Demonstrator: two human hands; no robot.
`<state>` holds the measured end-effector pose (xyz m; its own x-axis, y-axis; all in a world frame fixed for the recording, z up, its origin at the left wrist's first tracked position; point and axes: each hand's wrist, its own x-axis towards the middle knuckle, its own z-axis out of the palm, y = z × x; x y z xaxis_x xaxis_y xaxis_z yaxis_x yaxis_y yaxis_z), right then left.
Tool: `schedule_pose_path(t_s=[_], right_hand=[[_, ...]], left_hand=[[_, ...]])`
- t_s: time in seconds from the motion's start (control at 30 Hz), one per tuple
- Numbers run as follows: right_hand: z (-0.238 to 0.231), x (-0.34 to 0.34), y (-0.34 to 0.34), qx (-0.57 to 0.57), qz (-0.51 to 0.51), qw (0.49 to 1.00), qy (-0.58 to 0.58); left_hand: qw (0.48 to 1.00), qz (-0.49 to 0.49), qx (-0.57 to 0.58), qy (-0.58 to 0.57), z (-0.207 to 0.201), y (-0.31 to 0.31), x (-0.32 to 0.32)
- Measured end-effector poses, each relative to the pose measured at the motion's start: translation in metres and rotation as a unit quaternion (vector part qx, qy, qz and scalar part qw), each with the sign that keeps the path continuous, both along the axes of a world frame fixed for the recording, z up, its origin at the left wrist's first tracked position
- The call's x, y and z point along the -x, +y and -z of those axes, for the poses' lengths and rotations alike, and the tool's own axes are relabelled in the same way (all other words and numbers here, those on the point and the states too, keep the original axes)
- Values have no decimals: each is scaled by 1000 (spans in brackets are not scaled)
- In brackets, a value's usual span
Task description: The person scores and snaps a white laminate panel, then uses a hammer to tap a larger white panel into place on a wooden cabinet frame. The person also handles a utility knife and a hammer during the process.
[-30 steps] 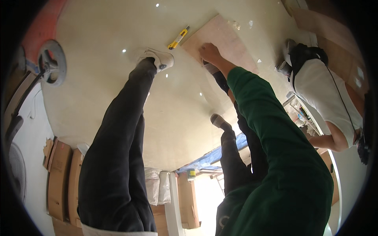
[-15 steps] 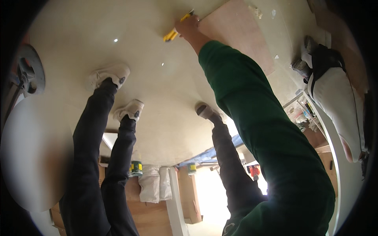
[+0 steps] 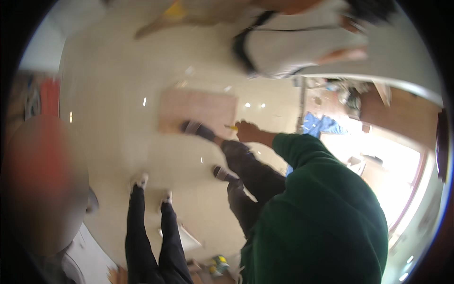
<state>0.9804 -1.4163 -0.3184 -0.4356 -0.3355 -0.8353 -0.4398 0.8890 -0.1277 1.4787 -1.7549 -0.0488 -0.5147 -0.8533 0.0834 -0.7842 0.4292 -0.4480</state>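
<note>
My right arm, in a green sleeve, reaches from the lower right. My right hand (image 3: pixel 250 131) is closed round a small yellow utility knife (image 3: pixel 231 127), whose outline is blurred. The hand is low over the floor, just right of a thin pinkish-brown board (image 3: pixel 201 105) lying flat. My slippered right foot (image 3: pixel 191 127) shows over the board's near edge, and my other foot (image 3: pixel 221 173) is on the floor below it. My left hand is not in view.
A co-worker in a white top (image 3: pixel 293 47) bends at the upper edge. Another person in dark trousers (image 3: pixel 135 236) and pale shoes stands lower left. Blue sheeting (image 3: pixel 321 124) and clutter are at the right. A green-yellow can (image 3: pixel 219 264) shows near the bottom. Small scraps dot the shiny floor.
The view has swung and looks from higher up. My right hand, still holding the knife, is closer to my feet. My foot is now over the board, and the co-worker appears at the top.
</note>
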Motion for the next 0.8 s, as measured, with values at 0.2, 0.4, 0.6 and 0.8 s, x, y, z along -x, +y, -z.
schedule_pose_path(t_s=[0.2, 0.4, 0.6, 0.8], right_hand=[[-125, -100, 318, -41, 320, 946, -21], [-218, -232, 488, -86, 626, 775, -17], [-253, -268, 600, -59, 748, 661, -31], [-180, -266, 761, 117, 835, 532, 79]], left_hand=[[987, -134, -70, 63, -90, 114, -111], [967, 128, -132, 176, -33, 187, -58], [851, 198, -486, 23, -54, 374, 217], [705, 342, -608, -130, 62, 511, 377]])
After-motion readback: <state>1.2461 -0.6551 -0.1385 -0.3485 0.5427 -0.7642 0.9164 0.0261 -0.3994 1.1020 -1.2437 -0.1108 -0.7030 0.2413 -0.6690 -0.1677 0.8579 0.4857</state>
